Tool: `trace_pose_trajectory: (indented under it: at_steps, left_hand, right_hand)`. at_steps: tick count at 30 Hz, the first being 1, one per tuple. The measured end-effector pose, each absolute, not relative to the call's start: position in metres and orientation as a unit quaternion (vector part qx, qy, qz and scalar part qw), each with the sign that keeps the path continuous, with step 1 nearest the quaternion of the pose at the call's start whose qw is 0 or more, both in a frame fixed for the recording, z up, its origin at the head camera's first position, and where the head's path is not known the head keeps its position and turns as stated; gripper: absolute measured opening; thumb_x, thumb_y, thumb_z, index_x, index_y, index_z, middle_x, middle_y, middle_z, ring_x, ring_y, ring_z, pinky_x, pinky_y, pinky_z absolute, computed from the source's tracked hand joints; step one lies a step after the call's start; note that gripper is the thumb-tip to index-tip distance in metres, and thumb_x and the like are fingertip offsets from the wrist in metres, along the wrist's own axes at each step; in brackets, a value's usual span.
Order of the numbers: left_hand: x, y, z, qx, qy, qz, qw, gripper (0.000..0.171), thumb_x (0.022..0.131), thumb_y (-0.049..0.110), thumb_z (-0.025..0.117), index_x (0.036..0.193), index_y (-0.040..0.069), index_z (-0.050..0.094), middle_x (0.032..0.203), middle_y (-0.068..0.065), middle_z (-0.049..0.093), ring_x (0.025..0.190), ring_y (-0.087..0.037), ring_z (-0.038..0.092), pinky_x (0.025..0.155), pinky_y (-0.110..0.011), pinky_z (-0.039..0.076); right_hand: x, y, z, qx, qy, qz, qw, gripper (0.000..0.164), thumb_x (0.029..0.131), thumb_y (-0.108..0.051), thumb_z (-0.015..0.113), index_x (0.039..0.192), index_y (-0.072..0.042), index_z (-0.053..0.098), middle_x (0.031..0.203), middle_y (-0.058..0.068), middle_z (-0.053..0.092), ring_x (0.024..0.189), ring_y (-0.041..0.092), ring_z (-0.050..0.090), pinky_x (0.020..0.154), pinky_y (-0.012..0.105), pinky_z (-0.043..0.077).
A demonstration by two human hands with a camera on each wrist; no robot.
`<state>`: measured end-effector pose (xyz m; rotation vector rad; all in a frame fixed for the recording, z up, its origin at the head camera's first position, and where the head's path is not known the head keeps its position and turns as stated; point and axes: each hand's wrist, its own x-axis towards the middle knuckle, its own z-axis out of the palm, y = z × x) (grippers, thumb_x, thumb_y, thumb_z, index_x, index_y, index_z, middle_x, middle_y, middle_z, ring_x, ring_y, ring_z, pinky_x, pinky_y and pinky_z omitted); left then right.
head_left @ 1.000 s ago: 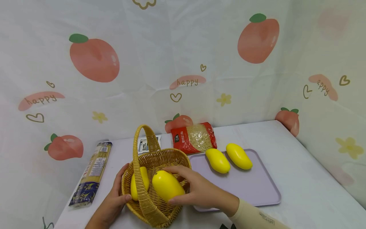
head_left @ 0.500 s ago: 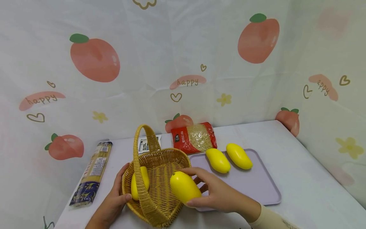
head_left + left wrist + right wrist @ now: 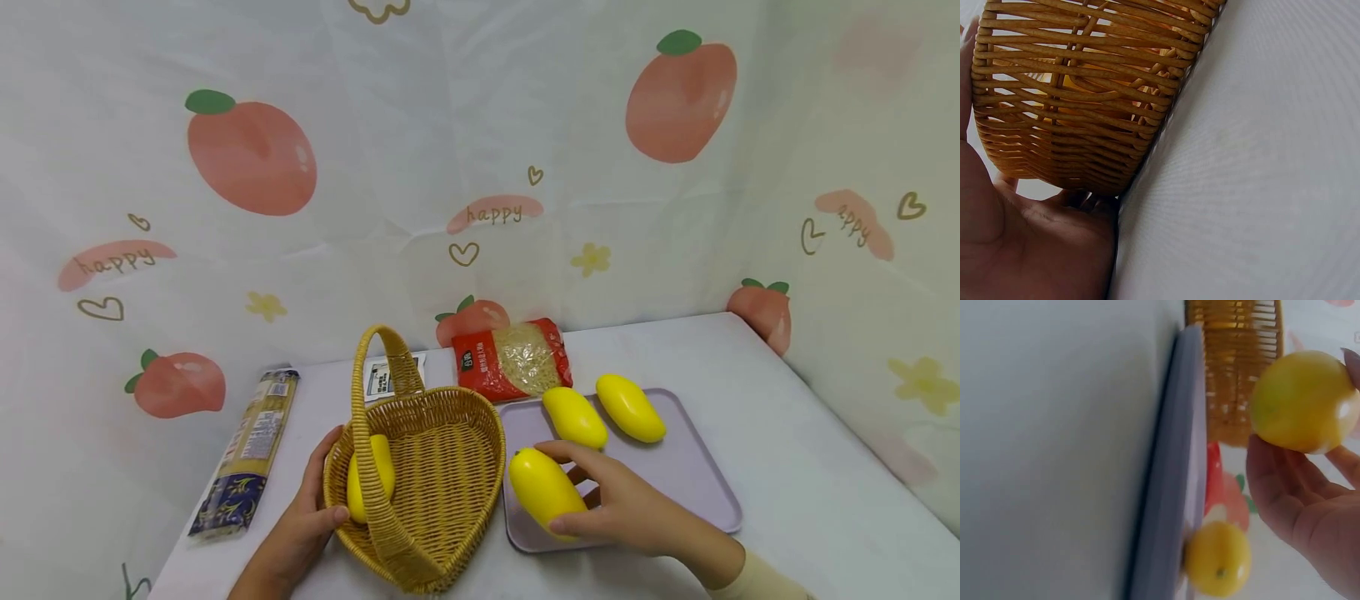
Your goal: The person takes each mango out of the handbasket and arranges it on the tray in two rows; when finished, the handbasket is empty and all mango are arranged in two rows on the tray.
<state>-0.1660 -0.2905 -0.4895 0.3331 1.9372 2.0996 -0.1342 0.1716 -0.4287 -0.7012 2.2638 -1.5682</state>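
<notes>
My right hand [image 3: 626,508] holds a yellow mango [image 3: 546,487] between thumb and fingers, above the left part of the lilac tray [image 3: 682,492]. In the right wrist view the held mango [image 3: 1304,403] is up off the tray. Two more mangoes, one nearer [image 3: 576,418] and one farther right [image 3: 630,408], lie at the tray's back. My left hand [image 3: 303,508] grips the left side of a heart-shaped wicker basket [image 3: 450,475], thumb on the rim. Inside the basket, partly behind its tall handle, lies another mango [image 3: 381,471]. The left wrist view shows the palm [image 3: 1041,244] against the basket's woven wall [image 3: 1085,119].
A red bag of pasta [image 3: 513,360] lies behind the basket and tray. A small white packet [image 3: 381,377] is partly hidden by the basket. On the left lies a long noodle pack [image 3: 246,454]. A printed cloth [image 3: 390,200] hangs behind the white table [image 3: 787,433].
My right hand has carried the mango rightward, from over the basket to over the tray. My left hand stays on the basket, and the basket has not moved on the table.
</notes>
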Motion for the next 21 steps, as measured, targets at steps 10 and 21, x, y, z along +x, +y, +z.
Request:
trace_pose_trajectory:
  at_steps: [10,21]
  left_hand:
    - [-0.168,-0.291,-0.488,0.109,0.673,0.72,0.127,0.105,0.099,0.016,0.077,0.175,0.037,0.007,0.18,-0.002,-0.006,0.159,-0.017,0.008,0.111,-0.015,0.029]
    - [-0.167,-0.291,-0.489,0.108,0.677,0.716,0.13,0.105,0.099,0.017,0.078,0.174,0.038,0.008,0.18,-0.001,-0.007,0.161,-0.027,-0.001,0.111,-0.014,0.03]
  right_hand:
    - [-0.135,0.201,-0.434,-0.221,0.83,-0.492,0.145,0.074,0.096,-0.031,0.087,0.158,-0.01,0.053,0.146,0.005,0.06,0.109,0.031,0.06,0.084,0.034,0.057]
    - [-0.132,0.207,-0.433,-0.163,0.895,-0.397,0.12,0.075,0.085,-0.036,0.096,0.145,-0.006,0.062,0.132,0.004,0.066,0.102,0.022,0.06,0.09,0.047,0.055]
